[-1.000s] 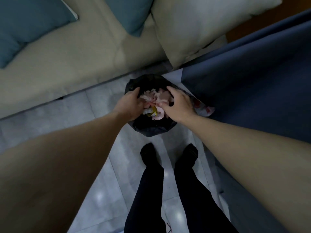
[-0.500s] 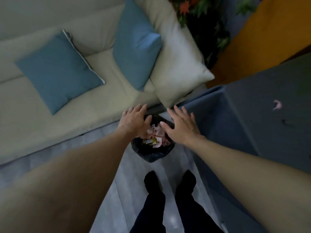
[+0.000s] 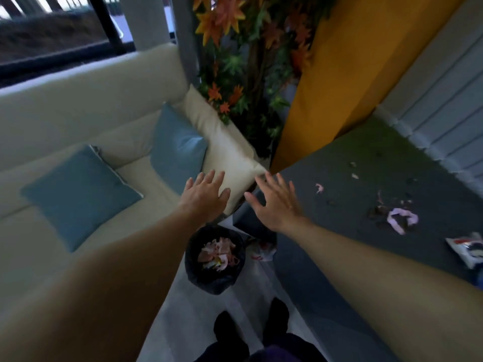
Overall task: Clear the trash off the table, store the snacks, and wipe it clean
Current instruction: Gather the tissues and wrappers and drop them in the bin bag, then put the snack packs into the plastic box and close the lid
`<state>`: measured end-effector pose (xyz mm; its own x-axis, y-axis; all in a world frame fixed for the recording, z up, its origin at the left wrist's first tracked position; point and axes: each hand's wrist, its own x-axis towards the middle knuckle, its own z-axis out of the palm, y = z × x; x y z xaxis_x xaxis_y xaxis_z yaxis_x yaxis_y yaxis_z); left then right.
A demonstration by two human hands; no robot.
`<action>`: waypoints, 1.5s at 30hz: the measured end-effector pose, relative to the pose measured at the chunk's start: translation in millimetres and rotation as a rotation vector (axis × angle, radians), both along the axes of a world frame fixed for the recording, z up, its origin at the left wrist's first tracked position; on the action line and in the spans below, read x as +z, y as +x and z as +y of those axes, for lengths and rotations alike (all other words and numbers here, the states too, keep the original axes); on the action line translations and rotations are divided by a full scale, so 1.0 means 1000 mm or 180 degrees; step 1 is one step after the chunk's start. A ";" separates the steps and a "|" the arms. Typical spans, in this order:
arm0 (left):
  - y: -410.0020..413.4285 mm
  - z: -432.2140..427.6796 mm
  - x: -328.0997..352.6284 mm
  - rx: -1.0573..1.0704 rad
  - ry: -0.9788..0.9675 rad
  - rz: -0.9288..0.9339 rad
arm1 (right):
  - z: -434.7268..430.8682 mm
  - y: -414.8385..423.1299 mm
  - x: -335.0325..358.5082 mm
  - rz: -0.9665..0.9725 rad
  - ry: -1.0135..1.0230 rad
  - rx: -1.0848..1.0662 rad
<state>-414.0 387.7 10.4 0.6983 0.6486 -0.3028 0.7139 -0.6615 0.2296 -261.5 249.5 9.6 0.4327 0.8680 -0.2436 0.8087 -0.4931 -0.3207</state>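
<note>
Far left, a cream sofa (image 3: 52, 121) carries a blue cushion (image 3: 78, 194) near its left end and a second blue cushion (image 3: 177, 150) further right, leaning on a cream cushion (image 3: 230, 158).

Left hand (image 3: 203, 197): palm down, fingers straight and spread wide, holding nothing, in the air in front of the cream cushion.

On the floor, nearer than both hands: a bin lined with a black bag (image 3: 209, 280), with pink and white scraps (image 3: 218, 253) piled inside. Far behind it stands a plant with orange leaves (image 3: 222, 22).

A crumpled plastic wrapper (image 3: 262, 253) lies on the floor just right of the bin.

Right hand (image 3: 277, 205): fingers spread wide, empty, over the left corner of the dark surface (image 3: 345, 165).

Further right on the surface, well apart from the right hand: a small pink scrap (image 3: 319, 188), dark crumbs (image 3: 379, 211), a curled pink strip (image 3: 402, 220). A white snack packet (image 3: 467, 250) with red print lies at the right edge of view.
</note>
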 end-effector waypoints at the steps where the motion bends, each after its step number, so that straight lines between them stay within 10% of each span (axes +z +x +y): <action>1: 0.008 -0.004 0.009 -0.0085 0.0004 -0.0028 | -0.008 0.005 0.008 -0.0011 0.0034 -0.0059; 45: 0.397 -0.247 0.069 -0.2626 0.0116 0.0058 | -0.337 0.257 0.050 -0.0011 0.0431 -0.2888</action>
<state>-17.4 141.1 79.6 0.9497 -0.0609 -0.3073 -0.0012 -0.9816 0.1910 -4.9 -87.4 59.4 0.9629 0.2159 -0.1619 0.1306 -0.8979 -0.4205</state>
